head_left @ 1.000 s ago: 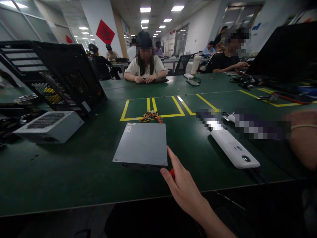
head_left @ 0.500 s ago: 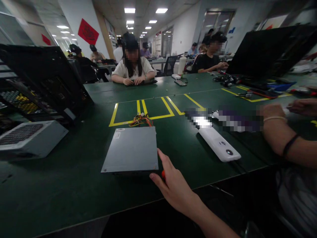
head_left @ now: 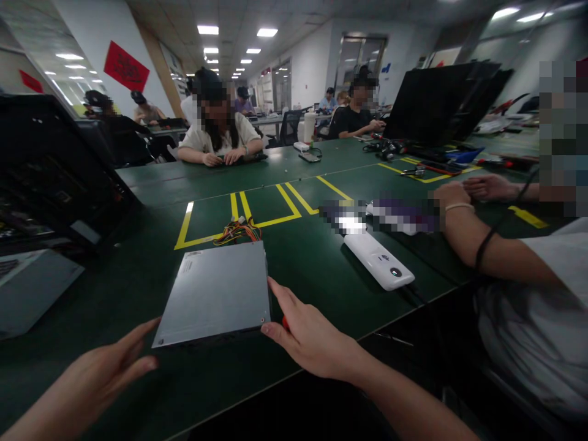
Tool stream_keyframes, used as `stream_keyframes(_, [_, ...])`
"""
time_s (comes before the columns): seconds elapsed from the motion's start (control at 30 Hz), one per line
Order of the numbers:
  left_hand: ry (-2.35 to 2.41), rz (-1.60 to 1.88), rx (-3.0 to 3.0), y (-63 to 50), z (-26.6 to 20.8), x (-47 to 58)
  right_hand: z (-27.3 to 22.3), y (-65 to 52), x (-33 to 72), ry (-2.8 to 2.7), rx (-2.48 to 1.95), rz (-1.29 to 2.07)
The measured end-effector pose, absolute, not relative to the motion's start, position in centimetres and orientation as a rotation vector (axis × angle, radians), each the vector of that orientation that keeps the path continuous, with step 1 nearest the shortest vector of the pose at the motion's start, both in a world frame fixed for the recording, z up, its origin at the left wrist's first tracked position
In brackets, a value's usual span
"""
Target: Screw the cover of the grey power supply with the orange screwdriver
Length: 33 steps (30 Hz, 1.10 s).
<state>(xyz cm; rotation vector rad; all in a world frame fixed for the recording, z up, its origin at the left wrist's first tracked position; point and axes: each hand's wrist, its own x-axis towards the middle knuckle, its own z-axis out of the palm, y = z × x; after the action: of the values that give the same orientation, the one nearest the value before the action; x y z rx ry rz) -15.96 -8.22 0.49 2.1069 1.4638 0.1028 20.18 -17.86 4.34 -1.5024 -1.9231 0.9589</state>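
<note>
A grey metal computer power supply (head_left: 215,293) lies flat on the green table, a bundle of coloured cables (head_left: 239,231) coming out at its far side. My right hand (head_left: 312,334) is at its right front corner, fingers stretched along the right side and thumb apart at the front edge. Between that thumb and the fingers shows a small red thing (head_left: 285,323), mostly hidden, so I cannot tell its kind. My left hand (head_left: 103,373) is open at the left front corner, fingertips close to or touching the metal edge.
A second power supply (head_left: 34,291) sits at the left, before a black computer case (head_left: 55,177). Yellow tape (head_left: 280,218) marks the table (head_left: 303,257). To the right lie a white power bank (head_left: 377,260) and a co-worker's arms (head_left: 496,239). Another person (head_left: 220,138) sits opposite.
My left hand has come into view from the lower left, up to the power supply. My right hand stays at its right side. The whole view has shifted, moving things leftward in the picture.
</note>
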Motion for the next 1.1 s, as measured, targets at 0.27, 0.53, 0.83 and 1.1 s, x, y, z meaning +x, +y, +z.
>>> stream_keyframes(0.27, [1.461,0.195,2.127,-7.5,1.8,-9.4,5.2,-13.4,20.9,-1.909,-1.354,0.967])
stream_keyframes(0.53, [1.42,0.424,2.204,-1.6,1.6,-7.9,5.6,-5.7,21.1,-1.645,-1.422,1.338])
stream_keyframes(0.83, [1.433,0.633,2.177,0.1,0.0,-5.4,4.4,-2.4,22.0,-1.383,-1.29,1.401])
stream_keyframes(1.1, [1.375,0.74,2.133,0.7,-0.5,-5.4,3.3,-3.3,21.3,-1.227,-1.227,1.324])
